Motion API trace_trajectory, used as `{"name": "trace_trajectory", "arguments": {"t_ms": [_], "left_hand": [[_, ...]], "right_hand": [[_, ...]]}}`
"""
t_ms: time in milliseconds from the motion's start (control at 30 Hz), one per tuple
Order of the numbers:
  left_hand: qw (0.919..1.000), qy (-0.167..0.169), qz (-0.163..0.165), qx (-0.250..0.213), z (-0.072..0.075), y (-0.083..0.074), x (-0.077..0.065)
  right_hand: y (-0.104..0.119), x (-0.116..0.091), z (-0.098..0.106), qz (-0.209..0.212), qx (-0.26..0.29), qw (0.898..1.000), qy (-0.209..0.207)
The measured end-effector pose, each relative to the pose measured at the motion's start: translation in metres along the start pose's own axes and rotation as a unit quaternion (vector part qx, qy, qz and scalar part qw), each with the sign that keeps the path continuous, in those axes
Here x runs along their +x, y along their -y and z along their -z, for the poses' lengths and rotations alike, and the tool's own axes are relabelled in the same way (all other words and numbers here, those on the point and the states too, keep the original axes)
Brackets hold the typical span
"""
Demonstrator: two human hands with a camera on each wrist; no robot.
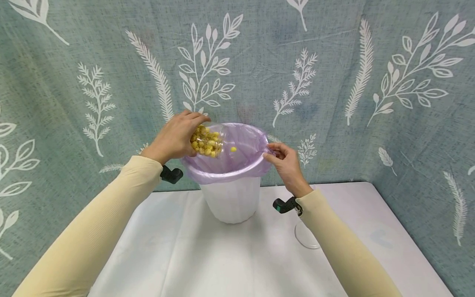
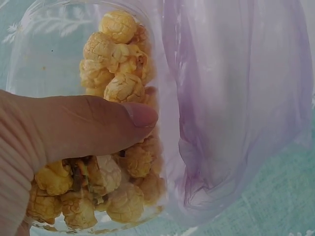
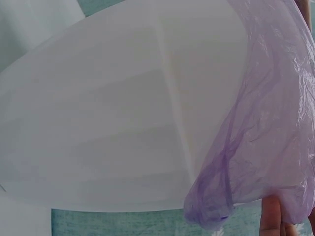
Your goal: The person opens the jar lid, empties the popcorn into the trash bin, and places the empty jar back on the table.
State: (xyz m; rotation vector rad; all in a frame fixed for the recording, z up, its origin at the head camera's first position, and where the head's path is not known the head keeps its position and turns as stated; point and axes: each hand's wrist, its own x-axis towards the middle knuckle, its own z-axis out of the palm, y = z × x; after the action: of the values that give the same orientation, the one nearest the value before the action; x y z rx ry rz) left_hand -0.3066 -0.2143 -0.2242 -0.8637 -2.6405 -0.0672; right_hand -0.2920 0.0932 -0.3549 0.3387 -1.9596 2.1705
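Observation:
A clear plastic jar of yellow popcorn is tipped over the left side of a white bin. My left hand grips the jar round its body; in the left wrist view the thumb lies across it. One yellow piece is apart from the jar, over the bin's opening. A purple bin liner lines the bin and folds over its rim. At the right side of the rim my right hand pinches the liner, and fingertips touch it in the right wrist view.
The bin stands on a table with a white cloth. A clear round lid lies on the cloth, partly hidden by my right forearm. Behind the table hangs a grey-green curtain with white leaf prints.

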Motion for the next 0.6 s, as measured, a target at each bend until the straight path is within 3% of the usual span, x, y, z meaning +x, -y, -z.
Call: {"name": "trace_trajectory", "arguments": {"t_ms": [600], "left_hand": [[0.9998,0.006,-0.004,0.019,0.0009,-0.0031,0.0020]], "right_hand": [[0.0001,-0.0001,0.0011,-0.007,0.001,1.000,0.008]]}}
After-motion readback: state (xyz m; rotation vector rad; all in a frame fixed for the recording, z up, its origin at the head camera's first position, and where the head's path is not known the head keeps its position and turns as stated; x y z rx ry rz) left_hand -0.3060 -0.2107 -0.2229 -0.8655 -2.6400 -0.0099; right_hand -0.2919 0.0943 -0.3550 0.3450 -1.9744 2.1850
